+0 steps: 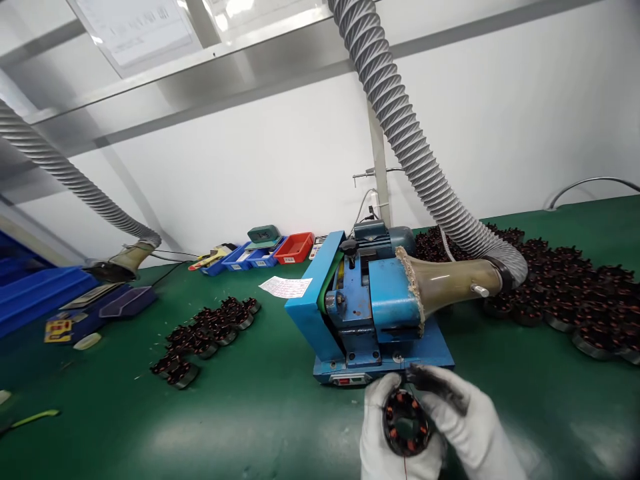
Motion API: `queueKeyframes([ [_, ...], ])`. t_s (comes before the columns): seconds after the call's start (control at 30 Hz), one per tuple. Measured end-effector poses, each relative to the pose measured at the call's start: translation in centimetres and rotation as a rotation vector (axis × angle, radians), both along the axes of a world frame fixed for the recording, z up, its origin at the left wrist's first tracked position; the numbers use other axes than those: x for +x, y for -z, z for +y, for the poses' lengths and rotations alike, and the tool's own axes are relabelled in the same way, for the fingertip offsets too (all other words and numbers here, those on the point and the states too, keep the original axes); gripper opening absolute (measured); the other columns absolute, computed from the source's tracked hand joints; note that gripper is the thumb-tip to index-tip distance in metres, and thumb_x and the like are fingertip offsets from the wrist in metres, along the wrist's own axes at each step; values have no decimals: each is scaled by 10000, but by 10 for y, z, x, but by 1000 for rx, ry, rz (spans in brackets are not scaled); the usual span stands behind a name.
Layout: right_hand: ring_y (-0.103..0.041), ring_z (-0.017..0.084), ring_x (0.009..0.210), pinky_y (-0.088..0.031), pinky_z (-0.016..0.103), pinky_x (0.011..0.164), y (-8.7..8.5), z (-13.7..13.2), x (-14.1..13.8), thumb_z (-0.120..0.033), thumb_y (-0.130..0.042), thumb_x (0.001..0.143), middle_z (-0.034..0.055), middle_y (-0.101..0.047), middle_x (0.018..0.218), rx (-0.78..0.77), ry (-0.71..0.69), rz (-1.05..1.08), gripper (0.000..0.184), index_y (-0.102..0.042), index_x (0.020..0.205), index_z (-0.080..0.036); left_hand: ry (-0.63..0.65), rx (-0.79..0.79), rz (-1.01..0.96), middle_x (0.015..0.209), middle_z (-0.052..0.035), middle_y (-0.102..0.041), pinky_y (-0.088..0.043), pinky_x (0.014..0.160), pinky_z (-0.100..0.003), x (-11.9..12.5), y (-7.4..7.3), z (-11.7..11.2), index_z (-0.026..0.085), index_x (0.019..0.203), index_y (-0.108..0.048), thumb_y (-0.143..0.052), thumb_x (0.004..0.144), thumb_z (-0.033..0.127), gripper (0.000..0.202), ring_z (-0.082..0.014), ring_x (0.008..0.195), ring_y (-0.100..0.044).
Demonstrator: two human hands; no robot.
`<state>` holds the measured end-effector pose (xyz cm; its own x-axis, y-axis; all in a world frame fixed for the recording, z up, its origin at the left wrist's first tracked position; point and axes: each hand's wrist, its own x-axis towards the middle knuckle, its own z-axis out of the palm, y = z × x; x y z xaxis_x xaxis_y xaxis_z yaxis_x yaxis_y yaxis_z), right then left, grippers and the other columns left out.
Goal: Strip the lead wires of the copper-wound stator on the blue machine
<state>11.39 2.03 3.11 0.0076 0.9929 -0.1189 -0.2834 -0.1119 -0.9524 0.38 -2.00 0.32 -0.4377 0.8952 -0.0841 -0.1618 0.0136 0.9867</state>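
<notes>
Both my hands wear white gloves with dark-stained fingertips, low in the view. My left hand cups a round motor stator with dark teeth and copper windings. My right hand grips the same stator from the right, its fingers over the top edge. Both hands sit just in front of a blue bench machine, close to its base and red switch.
A grey ribbed hose feeds a funnel on the machine's right side. Several stators lie in a pile on the green mat at left and a bigger heap at right. Blue and red bins line the wall.
</notes>
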Motion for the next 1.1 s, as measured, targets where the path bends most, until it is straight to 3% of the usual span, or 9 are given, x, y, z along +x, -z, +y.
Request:
queueKeyframes([
  [0.13, -697, 317, 911, -571, 394, 803, 20, 5, -23, -419, -759, 630, 128, -758, 989, 54, 38, -168, 441, -727, 997, -177, -5, 2, -147, 1008, -90, -700, -521, 857, -378, 11, 16, 35, 226, 997, -633, -710, 613, 306, 399, -273, 950, -660],
  [0.2, -688, 311, 939, -551, 407, 848, 19, 14, -28, -439, -687, 705, 137, -747, 1018, 59, 78, -222, 418, -711, 1012, -157, -65, 40, -193, 1027, -98, -703, -523, 858, -341, 15, 19, 48, 212, 972, -627, -702, 588, 261, 394, -256, 956, -664],
  [0.3, -681, 314, 950, -531, 429, 877, 13, 27, -29, -452, -635, 745, 146, -743, 1019, 87, 79, -245, 398, -707, 985, -142, -40, 109, -158, 1059, -106, -697, -519, 867, -299, 19, 16, 58, 194, 1015, -594, -670, 628, 216, 395, -226, 977, -662],
  [0.47, -683, 340, 901, -527, 473, 855, 11, 38, -28, -437, -617, 744, 170, -744, 967, 118, 102, -273, 354, -726, 891, -135, 48, 139, -223, 1079, -120, -683, -505, 897, -306, 20, 6, 61, 177, 1017, -550, -641, 680, 199, 350, -211, 981, -657],
  [0.67, -700, 313, 843, -565, 416, 788, 8, 38, -28, -406, -641, 721, 144, -759, 899, 89, 149, -232, 310, -741, 854, -145, 43, 114, -109, 1017, -116, -706, -532, 856, -316, 20, -11, 65, 186, 964, -586, -693, 585, 187, 394, -233, 948, -673],
  [0.77, -706, 312, 837, -583, 390, 758, 13, 29, -26, -395, -668, 694, 136, -765, 889, 78, 185, -213, 291, -751, 833, -153, 16, 105, -235, 974, -85, -719, -535, 833, -293, 21, -4, 60, 202, 924, -625, -680, 591, 217, 338, -220, 921, -676],
  [0.87, -707, 307, 867, -577, 374, 794, 27, 16, -24, -389, -669, 693, 126, -765, 928, 99, 168, -236, 295, -763, 872, -175, -56, -22, -490, 881, -70, -730, -552, 775, -305, 23, 14, 51, 222, 852, -653, -625, 685, 364, 221, -224, 854, -691],
  [0.93, -708, 302, 876, -579, 361, 797, 33, 11, -24, -388, -673, 691, 125, -761, 957, 113, 154, -251, 309, -766, 905, -185, -89, -58, -540, 883, -75, -731, -552, 770, -314, 23, 24, 46, 223, 843, -656, -609, 713, 422, 242, -230, 855, -692],
  [1.1, -715, 324, 834, -593, 394, 758, 20, 22, -28, -386, -706, 630, 143, -770, 901, 55, 190, -188, 325, -765, 847, -152, -121, 57, -319, 942, -61, -733, -543, 764, -244, 24, 19, 53, 220, 921, -654, -688, 583, 149, 346, -191, 862, -690],
])
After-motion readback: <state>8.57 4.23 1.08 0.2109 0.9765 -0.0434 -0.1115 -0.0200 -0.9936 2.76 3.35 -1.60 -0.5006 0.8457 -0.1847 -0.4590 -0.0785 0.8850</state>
